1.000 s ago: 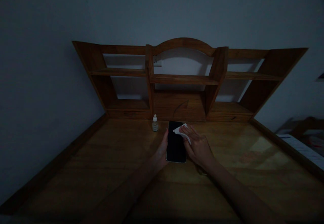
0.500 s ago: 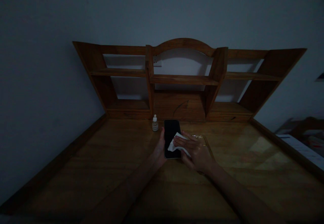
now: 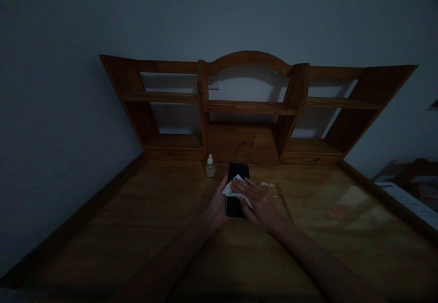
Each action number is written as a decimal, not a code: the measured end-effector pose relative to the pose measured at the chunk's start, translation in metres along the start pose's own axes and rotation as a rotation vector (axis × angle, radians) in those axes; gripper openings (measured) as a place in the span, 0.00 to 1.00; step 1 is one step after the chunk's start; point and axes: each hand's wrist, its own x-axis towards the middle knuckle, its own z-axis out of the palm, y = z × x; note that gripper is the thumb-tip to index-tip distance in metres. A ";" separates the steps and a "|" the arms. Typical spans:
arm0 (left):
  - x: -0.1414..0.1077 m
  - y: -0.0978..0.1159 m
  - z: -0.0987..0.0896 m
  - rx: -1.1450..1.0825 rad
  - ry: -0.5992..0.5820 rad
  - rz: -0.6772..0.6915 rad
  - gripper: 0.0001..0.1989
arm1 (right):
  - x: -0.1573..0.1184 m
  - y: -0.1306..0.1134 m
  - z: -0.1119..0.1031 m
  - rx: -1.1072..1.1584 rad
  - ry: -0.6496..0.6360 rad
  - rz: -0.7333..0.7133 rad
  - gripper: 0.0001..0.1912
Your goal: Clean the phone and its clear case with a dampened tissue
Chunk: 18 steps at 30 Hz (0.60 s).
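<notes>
A dark smartphone (image 3: 234, 208) is held above the desk, its black screen facing me. My left hand (image 3: 218, 205) grips the phone along its left edge, with the fingers behind it hidden. My right hand (image 3: 262, 205) presses a white tissue (image 3: 232, 190) flat against the middle of the screen, fingers together over it. Partly behind my right hand, a clear case with a gold rim (image 3: 278, 190) lies on the desk. Left of the phone stands a small dropper bottle (image 3: 210, 169) with a white top, upright.
The wooden desk (image 3: 164, 198) has a raised edge on both sides. At its back stands a wooden shelf unit (image 3: 249, 107) against the wall, with a socket (image 3: 212, 83) behind it. White papers (image 3: 407, 202) lie beyond the right edge.
The phone and my left hand have shifted slightly right. My right hand has slid the tissue a little up and left across the screen.
</notes>
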 end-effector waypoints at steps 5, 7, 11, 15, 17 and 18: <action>0.001 -0.011 0.006 0.022 0.004 0.076 0.16 | 0.003 0.006 -0.006 -0.061 0.015 0.152 0.24; -0.001 -0.014 0.009 0.078 -0.005 0.024 0.18 | 0.004 0.009 -0.007 -0.090 0.036 0.181 0.24; -0.005 -0.016 0.015 0.135 0.034 -0.051 0.21 | 0.004 0.011 -0.007 -0.122 0.076 0.207 0.25; -0.006 -0.016 0.016 0.133 0.068 -0.021 0.18 | 0.006 0.007 -0.007 -0.113 0.076 0.185 0.26; -0.005 -0.017 0.014 0.143 0.089 -0.006 0.17 | 0.006 0.006 -0.005 -0.101 0.064 0.169 0.27; -0.004 -0.017 0.013 0.145 0.089 0.006 0.16 | 0.006 0.005 -0.003 -0.091 0.056 0.162 0.27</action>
